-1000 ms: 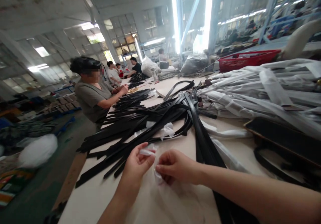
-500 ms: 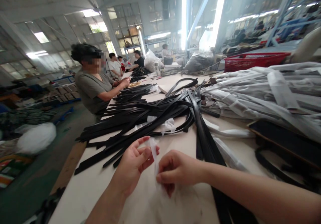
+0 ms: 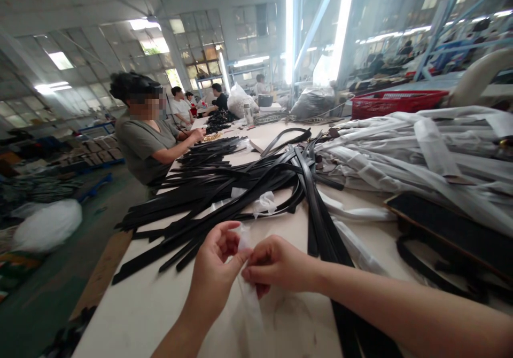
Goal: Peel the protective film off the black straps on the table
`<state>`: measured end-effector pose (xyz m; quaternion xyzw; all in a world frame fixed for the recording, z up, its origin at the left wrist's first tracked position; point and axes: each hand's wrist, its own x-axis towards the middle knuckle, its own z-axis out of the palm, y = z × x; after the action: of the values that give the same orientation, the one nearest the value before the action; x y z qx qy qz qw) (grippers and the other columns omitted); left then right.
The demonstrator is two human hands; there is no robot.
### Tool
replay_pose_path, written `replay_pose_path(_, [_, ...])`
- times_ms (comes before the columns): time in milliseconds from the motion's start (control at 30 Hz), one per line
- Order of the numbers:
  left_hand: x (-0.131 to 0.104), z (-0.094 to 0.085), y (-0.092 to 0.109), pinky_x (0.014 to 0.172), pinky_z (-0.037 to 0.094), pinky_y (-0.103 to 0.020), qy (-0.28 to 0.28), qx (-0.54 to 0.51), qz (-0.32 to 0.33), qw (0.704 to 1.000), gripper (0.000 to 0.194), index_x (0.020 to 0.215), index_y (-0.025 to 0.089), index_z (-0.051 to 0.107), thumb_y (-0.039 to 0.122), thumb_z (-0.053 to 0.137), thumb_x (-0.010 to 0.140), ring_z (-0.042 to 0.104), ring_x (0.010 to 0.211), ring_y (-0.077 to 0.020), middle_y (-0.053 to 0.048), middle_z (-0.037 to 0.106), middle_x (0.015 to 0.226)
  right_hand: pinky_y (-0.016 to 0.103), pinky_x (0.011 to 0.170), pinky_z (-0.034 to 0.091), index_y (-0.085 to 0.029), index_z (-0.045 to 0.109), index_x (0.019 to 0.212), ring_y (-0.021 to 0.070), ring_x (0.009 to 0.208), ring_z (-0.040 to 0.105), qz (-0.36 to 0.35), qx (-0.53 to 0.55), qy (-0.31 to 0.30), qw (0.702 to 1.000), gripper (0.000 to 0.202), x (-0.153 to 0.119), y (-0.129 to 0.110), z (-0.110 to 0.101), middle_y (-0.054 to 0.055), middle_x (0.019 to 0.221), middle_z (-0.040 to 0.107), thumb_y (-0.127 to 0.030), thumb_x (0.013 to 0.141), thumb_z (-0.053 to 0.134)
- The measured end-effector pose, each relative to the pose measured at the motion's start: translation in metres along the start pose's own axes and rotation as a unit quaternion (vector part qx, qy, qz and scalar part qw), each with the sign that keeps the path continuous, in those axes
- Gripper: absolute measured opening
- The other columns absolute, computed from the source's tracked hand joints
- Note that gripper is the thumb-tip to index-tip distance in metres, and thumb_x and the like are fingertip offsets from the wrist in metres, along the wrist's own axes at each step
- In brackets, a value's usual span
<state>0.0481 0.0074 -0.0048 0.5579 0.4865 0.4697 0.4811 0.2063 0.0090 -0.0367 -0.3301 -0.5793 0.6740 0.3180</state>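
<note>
A thin, whitish see-through plastic sleeve (image 3: 251, 299) hangs between my hands above the pale table (image 3: 296, 315). My left hand (image 3: 218, 264) grips its upper part, the thumb bent in against the fingers. Right beside it, my right hand (image 3: 276, 264) pinches the same sleeve a little lower, fingertips touching or nearly touching the left thumb. Just beyond my hands, long black straps (image 3: 216, 200) lie in a loose heap. A crumpled piece of clear plastic (image 3: 264, 204) rests among them. More black straps (image 3: 326, 240) run past my right forearm toward the table's near edge.
White-wrapped straps (image 3: 401, 149) pile up on the right, with a red basket (image 3: 396, 103) behind. A dark flat board (image 3: 449, 230) stands at right. Across the table's left side a co-worker (image 3: 144, 133) handles small parts. Stuffed plastic bags (image 3: 312, 102) sit at the back.
My hands have come together: the right has moved up along the sleeve to the left thumb. The left fingers have curled in more. The view has shifted slightly.
</note>
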Motion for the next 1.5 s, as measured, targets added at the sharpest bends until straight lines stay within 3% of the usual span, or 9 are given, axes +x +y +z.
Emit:
replay_pose_path(167, [0.001,-0.006,0.007,0.074,0.051,-0.03,-0.08,-0.181,-0.162,0.967,0.065,0.12,0.018,0.049,0.038,0.08,0.066,0.064,0.079,-0.0177,-0.005,0.066,0.09,0.017,0.047,0.045,-0.009,0.066,0.069,0.0077,0.047,0.056,-0.019,0.02,-0.019,0.999,0.046,0.0,-0.002,-0.003,0.0,0.055,0.06,-0.055,0.069,0.072])
replay_pose_path(367, [0.009,-0.011,0.004,0.064,0.045,-0.019,0.042,-0.148,-0.15,0.977,0.067,0.112,0.014,0.053,0.021,0.087,0.054,0.06,0.063,-0.0099,0.001,0.067,0.066,0.019,0.049,0.043,-0.011,0.066,0.066,0.009,0.048,0.053,-0.025,-0.123,0.028,0.992,0.034,0.005,0.003,-0.006,0.001,0.054,0.06,-0.042,0.081,0.063])
replay_pose_path(500, [0.016,-0.021,-0.004,0.065,0.043,-0.022,0.073,-0.066,-0.088,0.991,0.065,0.11,0.013,0.053,0.026,0.085,0.056,0.06,0.062,-0.0115,0.001,0.068,0.063,0.032,0.083,0.049,-0.017,0.069,0.101,0.0198,0.091,0.062,-0.171,-0.378,0.162,0.895,0.02,0.012,0.004,-0.023,0.009,0.101,0.068,-0.022,0.084,0.058])
replay_pose_path(633, [0.022,-0.034,-0.007,0.064,0.041,-0.023,0.094,-0.007,-0.057,0.994,0.059,0.105,0.014,0.053,0.031,0.083,0.057,0.056,0.059,-0.0111,0.005,0.063,0.06,0.041,0.107,0.034,-0.011,0.055,0.127,0.0273,0.124,0.045,-0.152,-0.501,0.207,0.826,0.049,0.023,0.011,-0.045,0.016,0.133,0.052,-0.014,0.078,0.06])
replay_pose_path(833, [0.03,-0.057,-0.003,0.056,0.035,-0.023,0.097,0.126,-0.025,0.987,0.046,0.094,0.015,0.056,0.032,0.078,0.057,0.048,0.054,-0.0111,0.008,0.054,0.054,0.038,0.096,0.038,-0.015,0.06,0.122,0.0262,0.111,0.05,-0.083,-0.565,0.239,0.785,0.036,0.032,0.014,-0.057,0.013,0.114,0.061,-0.017,0.087,0.053])
replay_pose_path(933, [0.028,-0.068,-0.004,0.053,0.032,-0.023,0.001,0.147,-0.076,0.986,0.043,0.092,0.014,0.059,0.028,0.076,0.056,0.046,0.052,-0.0105,0.009,0.049,0.052,0.033,0.085,0.038,-0.022,0.071,0.1,0.0221,0.094,0.055,-0.07,-0.583,0.25,0.77,0.024,0.028,0.005,-0.058,0.007,0.094,0.065,-0.022,0.092,0.049])
replay_pose_path(1067, [0.024,-0.073,-0.011,0.051,0.033,-0.024,-0.118,0.164,-0.146,0.969,0.041,0.093,0.01,0.064,0.023,0.072,0.054,0.048,0.051,-0.0115,0.006,0.054,0.057,0.03,0.081,0.035,-0.021,0.072,0.087,0.0208,0.094,0.054,-0.082,-0.6,0.28,0.745,0.025,0.021,-0.009,-0.059,0.006,0.089,0.066,-0.021,0.093,0.047])
replay_pose_path(1333, [0.049,-0.086,-0.036,0.068,0.038,-0.031,0.051,0.255,-0.019,0.965,0.065,0.122,0.005,0.056,0.019,0.063,0.06,0.051,0.065,-0.0179,0.004,0.054,0.063,0.033,0.077,0.027,-0.022,0.067,0.091,0.0215,0.096,0.051,-0.088,-0.648,0.383,0.653,0.022,0.007,-0.023,-0.078,0.006,0.098,0.065,-0.02,0.093,0.046])
replay_pose_path(1500, [0.054,-0.099,-0.041,0.063,0.039,-0.031,0.07,0.261,-0.008,0.963,0.052,0.108,0.005,0.064,0.025,0.065,0.06,0.054,0.062,-0.0185,0.003,0.055,0.059,0.034,0.075,0.023,-0.021,0.066,0.079,0.0215,0.092,0.051,-0.036,-0.693,0.296,0.656,0.021,-0.004,-0.017,-0.1,0.004,0.089,0.066,-0.009,0.082,0.05])
